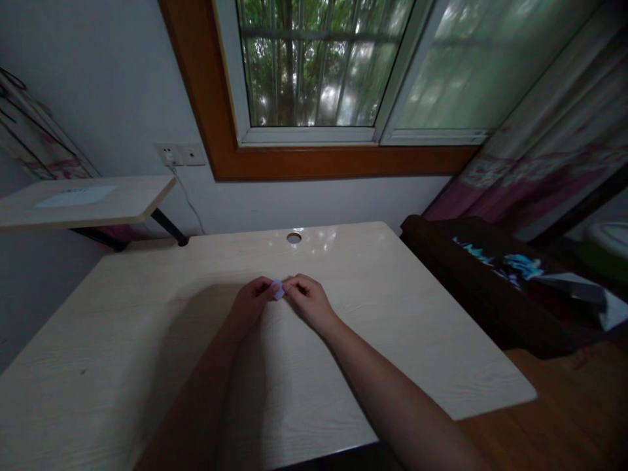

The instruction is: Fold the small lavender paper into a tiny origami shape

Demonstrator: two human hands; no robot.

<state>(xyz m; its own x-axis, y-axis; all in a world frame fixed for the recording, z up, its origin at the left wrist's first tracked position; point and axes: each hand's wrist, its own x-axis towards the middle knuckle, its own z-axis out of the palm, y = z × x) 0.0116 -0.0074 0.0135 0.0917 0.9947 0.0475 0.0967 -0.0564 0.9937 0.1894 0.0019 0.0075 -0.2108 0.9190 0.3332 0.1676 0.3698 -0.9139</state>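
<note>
Toward seven o'clock from centre, the small piece (278, 290) is pale lilac. The desk (392, 314) is cream with faint wood grain. At twelve o'clock, orange-brown trim (343, 162) borders a white window frame (309, 135); toward two, the curtain (540, 144) is whitish, patterned, dusky pink lower down.

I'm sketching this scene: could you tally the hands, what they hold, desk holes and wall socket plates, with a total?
Hands: 2 (left hand, right hand)
Small lilac piece: 1
Round desk hole: 1
Wall socket plates: 2
Total: 6
</note>
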